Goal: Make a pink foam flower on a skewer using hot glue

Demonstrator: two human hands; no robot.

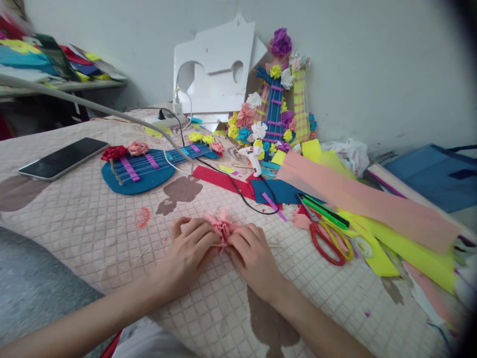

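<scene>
A pink crepe-paper flower is pinched between both my hands, just above the patterned tablecloth. My left hand closes on its left side, with the fingers bent. From the right, my right hand grips the petals and the base. A thin pale stick or cord pokes out past my right hand; whether it joins the flower is hidden by my fingers. Beyond my hands lies a blue toy guitar with strings, purple strips and paper flowers on it.
A smartphone rests at the left. Right of my hands are red-and-yellow scissors, a green cutter, a tape roll and pink paper. A white glue gun with its cord stands before decorated guitars against the wall.
</scene>
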